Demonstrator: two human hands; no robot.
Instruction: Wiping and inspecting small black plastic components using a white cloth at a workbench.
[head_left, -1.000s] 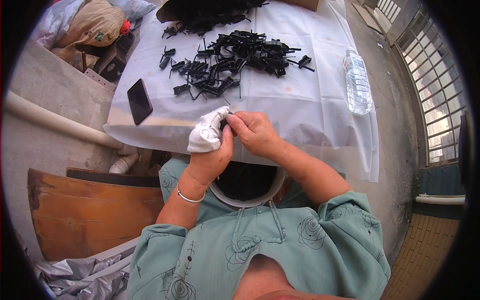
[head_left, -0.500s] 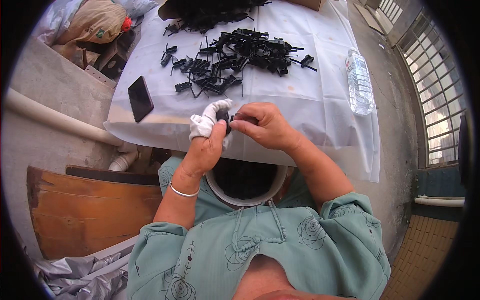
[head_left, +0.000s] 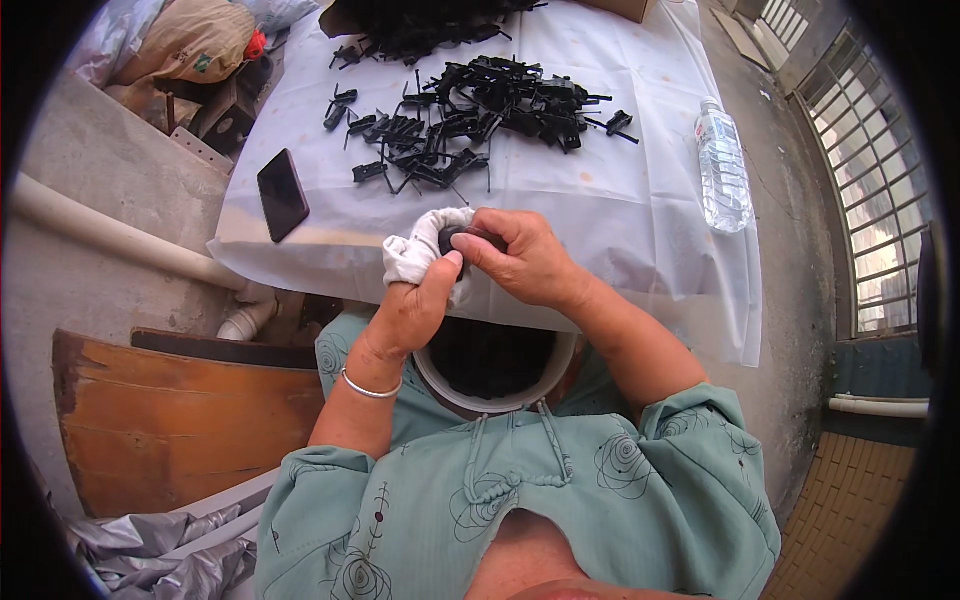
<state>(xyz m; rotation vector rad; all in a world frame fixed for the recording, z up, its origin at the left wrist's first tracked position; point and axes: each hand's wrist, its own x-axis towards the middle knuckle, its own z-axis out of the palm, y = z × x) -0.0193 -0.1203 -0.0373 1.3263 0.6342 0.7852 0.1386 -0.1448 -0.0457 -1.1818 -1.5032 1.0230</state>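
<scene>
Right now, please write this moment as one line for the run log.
left hand: holds white cloth | right hand: pinches small black part against cloth | below: white bucket | table: black parts pile

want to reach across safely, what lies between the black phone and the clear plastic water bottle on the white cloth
In the head view, a scattered heap of small black plastic parts lies between the black phone and the clear plastic water bottle.

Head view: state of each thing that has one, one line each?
left hand: closed on the white cloth
right hand: pinching a small black part against the cloth
black plastic parts: loose pile on the table cover
phone: flat, screen dark
water bottle: lying on its side, cap on
white bucket: open, dark pieces inside, on the lap
</scene>
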